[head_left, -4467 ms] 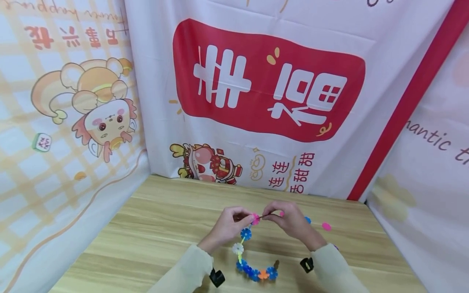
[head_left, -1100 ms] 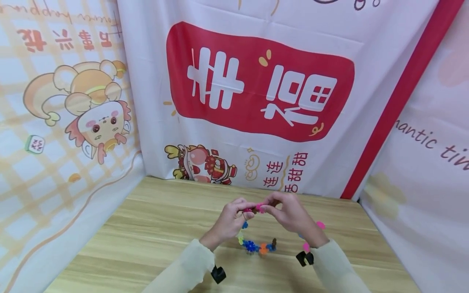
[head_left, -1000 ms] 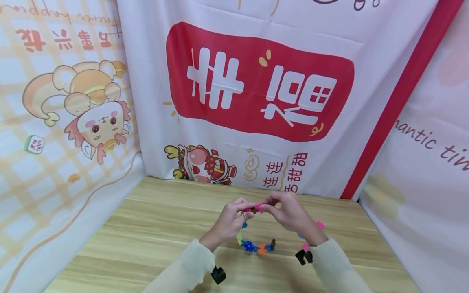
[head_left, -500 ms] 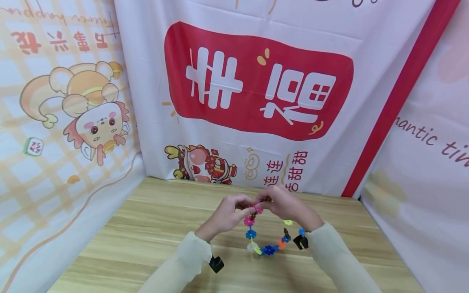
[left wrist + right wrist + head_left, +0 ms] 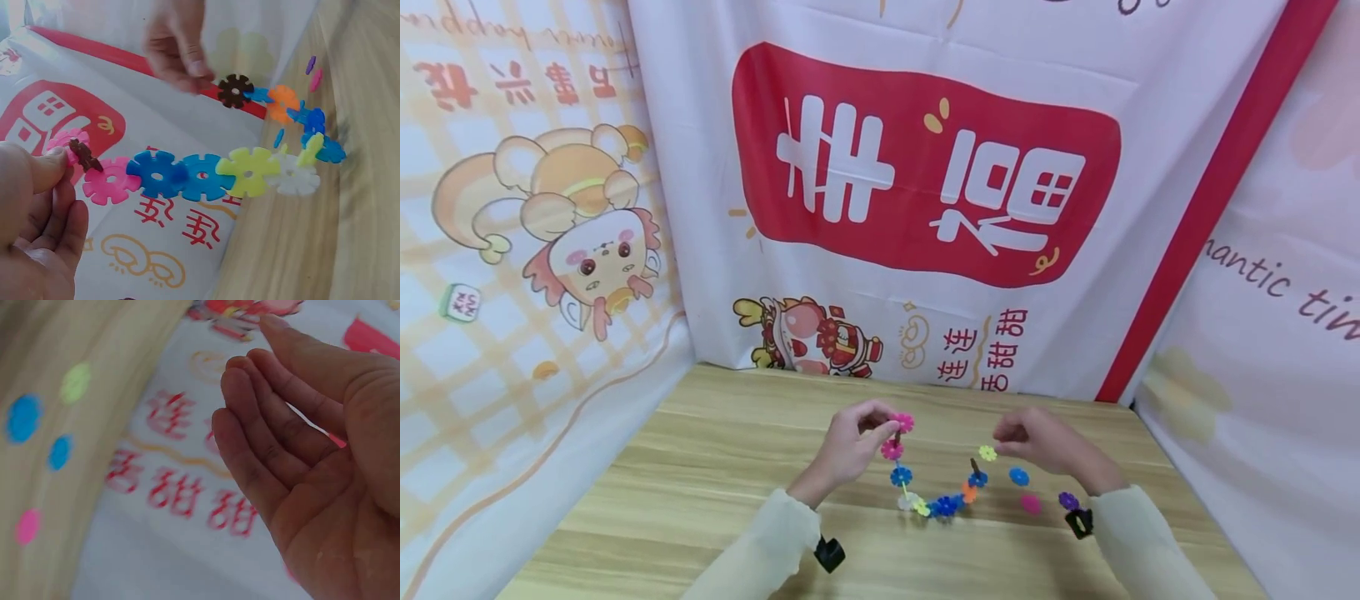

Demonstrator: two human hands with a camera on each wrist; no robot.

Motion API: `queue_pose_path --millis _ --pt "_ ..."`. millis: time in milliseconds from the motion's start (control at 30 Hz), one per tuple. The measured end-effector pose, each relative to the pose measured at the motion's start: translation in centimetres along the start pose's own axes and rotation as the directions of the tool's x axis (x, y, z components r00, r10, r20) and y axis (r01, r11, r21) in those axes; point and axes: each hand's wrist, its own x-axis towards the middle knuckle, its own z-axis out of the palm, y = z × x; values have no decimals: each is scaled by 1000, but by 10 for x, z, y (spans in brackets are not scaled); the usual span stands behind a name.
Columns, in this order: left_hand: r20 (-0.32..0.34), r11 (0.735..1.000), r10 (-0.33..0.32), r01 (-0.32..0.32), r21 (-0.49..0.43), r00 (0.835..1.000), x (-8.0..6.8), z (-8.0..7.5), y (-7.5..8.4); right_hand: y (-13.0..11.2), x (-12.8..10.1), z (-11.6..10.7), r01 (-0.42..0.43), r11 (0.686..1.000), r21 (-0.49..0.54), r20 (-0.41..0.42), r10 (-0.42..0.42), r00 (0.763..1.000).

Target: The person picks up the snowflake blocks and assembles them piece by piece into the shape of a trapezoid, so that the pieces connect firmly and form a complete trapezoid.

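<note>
My left hand (image 5: 842,448) pinches a pink notched flower disc (image 5: 904,422) between thumb and fingers, at one end of a chain of interlocking plastic discs. Below it come a brown disc (image 5: 85,156), a second pink disc (image 5: 892,450), then blue, yellow, white and orange ones. The chain curves round to a brown disc (image 5: 235,91) at its other end. My right hand (image 5: 1048,440) is apart from the chain, its fingers loosely bent and holding nothing. Just left of its fingertips, in the head view, a loose yellow-green disc (image 5: 987,452) lies on the table.
More loose discs lie on the wood-look table (image 5: 715,467) right of the chain: a blue disc (image 5: 1018,476), a pink disc (image 5: 1031,503) and a purple disc (image 5: 1069,501). Printed cloth (image 5: 925,333) hangs behind the table and at both sides.
A brown and another pink disc have joined the chain's end since the oldest frame. In the last half second my right hand has let go there and moved right; my left keeps its pinch.
</note>
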Motion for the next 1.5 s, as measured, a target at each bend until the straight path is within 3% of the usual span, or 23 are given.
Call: queue_pose_path --millis 100,300,500,633,767,900,1133,1400,1500 --pt "-28 1000 3 -4 -22 1000 0 -4 -9 31 -12 13 -40 998 -44 19 41 999" --pt "-51 998 32 -35 -56 998 -2 -7 -16 75 -29 45 27 996 -84 48 -23 999" --pt "-76 997 3 -10 -82 997 -4 -7 -15 92 -33 62 54 998 -41 3 -53 999" --pt "-83 994 -7 -2 -108 997 -4 -5 -16 93 -35 62 19 1000 -2 -3 -19 1000" --pt "-81 994 -10 1 -113 997 -5 -4 -17 86 -33 55 -23 1000 1 -39 23 999" --pt "-85 994 -19 9 -113 996 -7 -4 -19 67 -20 41 11 1000 -17 -132 -13 991" --pt "-81 991 -35 24 -130 996 -6 -3 -22 16 1 20 74 996 54 -216 -61 974" --pt "-71 989 -24 13 -147 997 -4 1 -23 -25 18 24 180 981 78 -306 -148 940" --pt "-73 989 -19 8 -144 997 -4 2 -24 -36 25 30 254 964 74 -358 -212 909"
